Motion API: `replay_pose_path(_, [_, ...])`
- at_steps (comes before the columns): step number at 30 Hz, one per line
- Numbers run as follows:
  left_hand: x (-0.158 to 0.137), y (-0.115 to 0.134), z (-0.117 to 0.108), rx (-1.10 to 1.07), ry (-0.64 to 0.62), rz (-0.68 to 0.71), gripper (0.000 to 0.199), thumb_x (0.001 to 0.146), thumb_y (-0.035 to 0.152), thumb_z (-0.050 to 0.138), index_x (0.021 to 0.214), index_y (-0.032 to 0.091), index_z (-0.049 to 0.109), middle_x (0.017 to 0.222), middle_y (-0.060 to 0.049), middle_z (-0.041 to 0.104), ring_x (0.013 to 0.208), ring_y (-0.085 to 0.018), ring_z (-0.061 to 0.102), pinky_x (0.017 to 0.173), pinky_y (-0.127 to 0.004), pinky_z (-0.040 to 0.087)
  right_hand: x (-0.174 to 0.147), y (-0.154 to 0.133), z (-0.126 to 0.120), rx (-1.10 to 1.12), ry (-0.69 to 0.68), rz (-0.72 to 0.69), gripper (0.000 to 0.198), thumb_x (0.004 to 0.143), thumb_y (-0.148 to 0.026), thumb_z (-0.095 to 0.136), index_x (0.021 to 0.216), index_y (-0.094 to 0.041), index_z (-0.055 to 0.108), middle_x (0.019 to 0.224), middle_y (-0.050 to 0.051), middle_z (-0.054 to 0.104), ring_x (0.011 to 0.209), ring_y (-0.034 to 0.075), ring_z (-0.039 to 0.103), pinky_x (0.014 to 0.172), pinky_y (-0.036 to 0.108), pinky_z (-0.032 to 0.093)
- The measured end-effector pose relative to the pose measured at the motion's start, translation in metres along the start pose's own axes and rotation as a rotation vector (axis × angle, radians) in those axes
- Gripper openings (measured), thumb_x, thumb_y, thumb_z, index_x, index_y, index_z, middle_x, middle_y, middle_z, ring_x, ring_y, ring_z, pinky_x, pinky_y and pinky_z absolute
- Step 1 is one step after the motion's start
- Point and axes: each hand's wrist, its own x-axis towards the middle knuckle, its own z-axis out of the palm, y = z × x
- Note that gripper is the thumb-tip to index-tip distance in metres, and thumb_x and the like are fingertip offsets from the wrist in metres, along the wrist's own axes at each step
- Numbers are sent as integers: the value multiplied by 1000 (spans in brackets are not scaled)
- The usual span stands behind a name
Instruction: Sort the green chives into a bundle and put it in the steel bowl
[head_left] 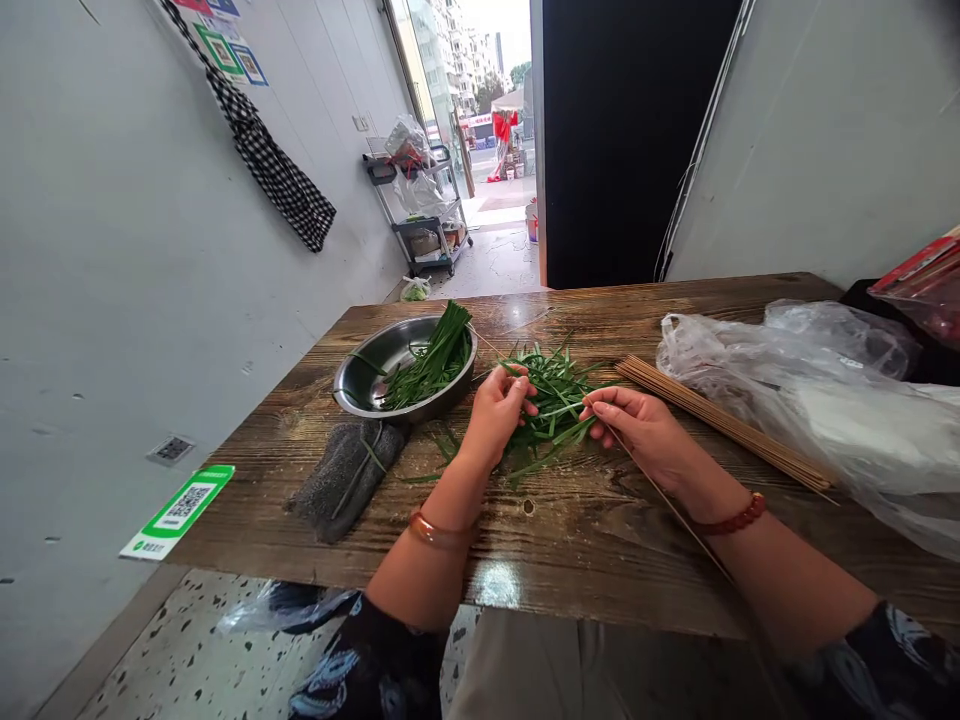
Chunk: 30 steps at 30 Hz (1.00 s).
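A loose pile of green chive pieces [551,385] lies on the wooden table [585,530] between my hands. My left hand [496,410] pinches a few green blades at the pile's left side. A thin bamboo skewer [667,500] runs back under my right wrist, gripped by my right hand [637,425], whose fingertips also touch a green blade at the skewer's tip. To the left stands a steel bowl [379,375] holding a bunch of skewered chives [435,360].
A bundle of bamboo skewers [727,425] lies right of my hand, beside crumpled clear plastic bags [832,390]. A grey cloth [349,475] lies in front of the bowl. A wall runs along the left; a cart [424,215] stands by the open doorway.
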Motion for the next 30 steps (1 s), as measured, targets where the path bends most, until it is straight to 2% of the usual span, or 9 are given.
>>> replay_pose_path(2, [-1, -1, 1, 287, 59, 161, 28, 81, 29, 61, 106, 18, 57, 86, -3, 63, 66, -13, 61, 63, -26, 46, 1, 1, -1, -26, 10, -8, 33, 69, -44, 77, 88, -17, 68, 82, 4, 68, 62, 10, 59, 49, 21, 45])
replay_pose_path(5, [-6, 2, 4, 668, 183, 372, 41, 77, 25, 66, 117, 18, 58, 113, -12, 61, 103, -26, 59, 89, -40, 44, 3, 3, -2, -45, 21, -10, 34, 70, -44, 77, 89, -17, 68, 82, 4, 68, 62, 10, 58, 49, 21, 44])
replay_pose_path(8, [-11, 5, 6, 856, 261, 493, 46, 79, 25, 65, 124, 21, 58, 131, -14, 54, 122, -32, 46, 101, -48, 35, 4, 4, -1, -45, 24, 9, 35, 68, -44, 77, 88, -17, 67, 81, 4, 68, 60, 9, 58, 49, 21, 44])
replay_pose_path(10, [-12, 4, 9, 893, 191, 571, 35, 83, 24, 61, 118, 22, 63, 128, -11, 58, 121, -30, 46, 102, -46, 34, 4, 4, 0, -51, 21, 22, 35, 67, -44, 78, 86, -17, 66, 81, 3, 68, 60, 9, 58, 49, 21, 43])
replay_pose_path(14, [-11, -7, 15, 913, -134, 577, 21, 83, 21, 60, 101, 23, 71, 105, -8, 69, 101, -25, 56, 91, -39, 42, 4, 6, 0, -77, 4, 26, 34, 68, -45, 76, 84, -17, 65, 80, 3, 68, 60, 10, 58, 50, 22, 43])
replay_pose_path(16, [-10, -13, 18, 934, -209, 533, 19, 82, 21, 61, 98, 23, 72, 98, -8, 69, 94, -24, 57, 85, -38, 43, 5, 8, 0, -81, 0, 23, 34, 69, -45, 76, 86, -17, 65, 80, 3, 68, 61, 10, 58, 50, 22, 44])
replay_pose_path(20, [-9, -17, 21, 871, -197, 501, 15, 85, 22, 58, 87, 22, 74, 86, -7, 68, 84, -22, 57, 80, -36, 43, 4, 6, 0, -96, 6, 14, 34, 69, -45, 75, 86, -17, 65, 80, 3, 68, 60, 10, 58, 50, 21, 44])
replay_pose_path(24, [-6, -12, 19, 572, -121, 413, 14, 82, 19, 60, 78, 20, 73, 76, -4, 66, 75, -17, 57, 72, -29, 42, 1, 2, 2, -123, 18, -13, 33, 71, -45, 73, 88, -18, 65, 81, 3, 67, 58, 9, 55, 47, 21, 40])
replay_pose_path(30, [-4, -8, 16, 254, -83, 218, 14, 79, 23, 63, 88, 16, 71, 63, 2, 59, 58, -11, 48, 57, -23, 36, -1, 2, 2, -210, 62, -110, 30, 76, -44, 69, 91, -19, 67, 66, -3, 57, 52, 9, 49, 46, 22, 33])
